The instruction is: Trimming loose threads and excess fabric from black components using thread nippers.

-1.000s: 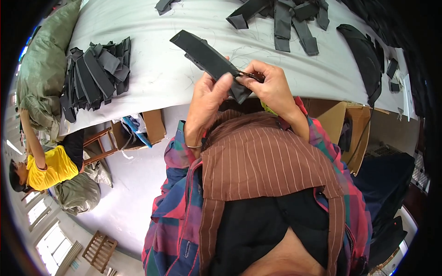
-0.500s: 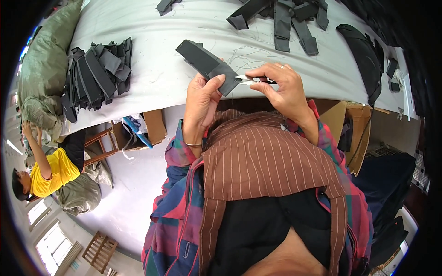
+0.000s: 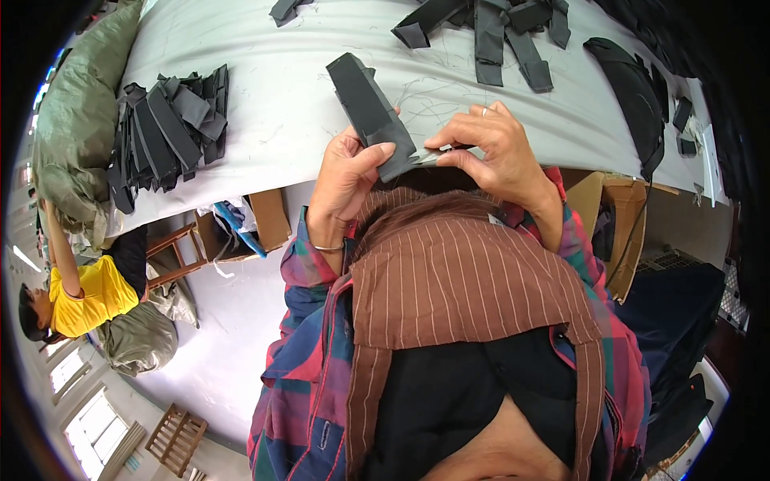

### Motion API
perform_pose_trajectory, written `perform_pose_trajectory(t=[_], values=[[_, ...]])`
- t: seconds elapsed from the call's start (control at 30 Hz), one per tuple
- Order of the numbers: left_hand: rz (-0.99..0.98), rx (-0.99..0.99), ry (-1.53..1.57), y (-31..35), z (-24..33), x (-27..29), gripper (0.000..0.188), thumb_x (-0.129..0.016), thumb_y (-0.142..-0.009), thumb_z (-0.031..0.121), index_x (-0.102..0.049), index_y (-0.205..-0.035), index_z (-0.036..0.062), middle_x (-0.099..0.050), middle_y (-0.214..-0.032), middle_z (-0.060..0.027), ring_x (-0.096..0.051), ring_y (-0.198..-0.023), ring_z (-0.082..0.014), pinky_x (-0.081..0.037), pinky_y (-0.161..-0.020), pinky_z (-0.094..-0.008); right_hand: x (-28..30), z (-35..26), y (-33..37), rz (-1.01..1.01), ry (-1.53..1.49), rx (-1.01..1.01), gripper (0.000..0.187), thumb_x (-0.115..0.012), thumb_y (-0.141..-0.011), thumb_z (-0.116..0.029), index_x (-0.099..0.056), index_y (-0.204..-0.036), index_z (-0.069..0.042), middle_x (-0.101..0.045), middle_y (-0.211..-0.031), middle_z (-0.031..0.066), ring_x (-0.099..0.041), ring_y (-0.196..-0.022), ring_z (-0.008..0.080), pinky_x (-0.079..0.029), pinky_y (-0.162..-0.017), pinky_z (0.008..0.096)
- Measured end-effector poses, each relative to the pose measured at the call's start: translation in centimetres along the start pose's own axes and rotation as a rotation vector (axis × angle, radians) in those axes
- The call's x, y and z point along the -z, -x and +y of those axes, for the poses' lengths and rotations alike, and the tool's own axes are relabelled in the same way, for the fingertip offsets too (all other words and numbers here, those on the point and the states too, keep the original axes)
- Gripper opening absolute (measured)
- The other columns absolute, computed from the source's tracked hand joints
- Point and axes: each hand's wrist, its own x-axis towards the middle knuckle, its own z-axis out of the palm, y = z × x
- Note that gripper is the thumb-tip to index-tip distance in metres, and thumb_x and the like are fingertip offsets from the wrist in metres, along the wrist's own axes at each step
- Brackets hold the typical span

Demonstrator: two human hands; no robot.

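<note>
My left hand (image 3: 343,178) is closed on a black fabric strip (image 3: 365,98), its thumb pressed on the strip's near end. The strip slants up and away from me over the table's front edge. My right hand (image 3: 499,154) is closed around small thread snips (image 3: 427,157), with their pale blades at the right edge of the strip's near end. Fingers hide most of the snips' handle. Loose dark threads (image 3: 433,100) lie on the white table cover (image 3: 281,112) beyond my hands.
A fanned stack of black strips (image 3: 172,132) lies to the left; more strips (image 3: 491,44) lie scattered at the back. A black curved fabric piece (image 3: 622,96) is at the right. Cardboard boxes (image 3: 626,232) stand below the table. A person in yellow (image 3: 95,297) works at the far left.
The strip has swung more upright, and its near end has shifted slightly toward me. The snips' blades have followed it down. The person in yellow has lowered an arm slightly.
</note>
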Motion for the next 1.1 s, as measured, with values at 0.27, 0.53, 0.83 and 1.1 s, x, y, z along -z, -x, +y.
perform_pose_trajectory(t=[0.27,0.53,0.83,1.1], values=[[-0.064,0.064,0.092,0.2,-0.2,0.2,0.048,-0.06,-0.082,-0.005,-0.048,-0.128,-0.0072,-0.058,-0.12,-0.0119,-0.06,-0.1,-0.0158,-0.05,-0.088,-0.0297,1.1,0.6,0.2,-0.106,-0.132,-0.008,0.012,-0.072,-0.074,-0.018,-0.067,-0.083,-0.012,-0.066,-0.078,-0.0035,-0.054,-0.07,0.0176,-0.034,-0.073,0.0314],[-0.032,0.055,-0.01,0.2,0.2,0.0,0.048,-0.06,-0.082,-0.005,-0.048,-0.128,-0.0065,-0.058,-0.119,-0.0119,-0.06,-0.1,-0.015,-0.05,-0.087,-0.0281,0.3,-0.6,0.0,-0.024,-0.004,0.05,0.016,-0.074,-0.071,-0.018,-0.067,-0.084,-0.012,-0.067,-0.081,-0.0013,-0.055,-0.071,0.0204,-0.035,-0.07,0.0319],[-0.042,0.054,-0.025,0.4,0.3,-0.5,0.047,-0.06,-0.082,-0.005,-0.049,-0.128,-0.0058,-0.059,-0.116,-0.0102,-0.06,-0.098,-0.0135,-0.049,-0.086,-0.0268,-0.7,-1.1,-0.1,-0.015,0.051,0.114,0.019,-0.076,-0.07,-0.023,-0.065,-0.081,-0.013,-0.066,-0.079,-0.0033,-0.051,-0.067,0.0204,-0.033,-0.067,0.0325],[-0.029,0.048,-0.022,0.5,0.2,-0.6,0.044,-0.06,-0.082,-0.004,-0.05,-0.126,-0.005,-0.061,-0.11,-0.0096,-0.06,-0.093,-0.013,-0.05,-0.082,-0.0259,-0.9,-1.1,-0.2,-0.047,0.071,0.132,0.019,-0.076,-0.07,-0.022,-0.064,-0.081,-0.013,-0.063,-0.074,-0.0037,-0.05,-0.064,0.0192,-0.033,-0.066,0.0319]])
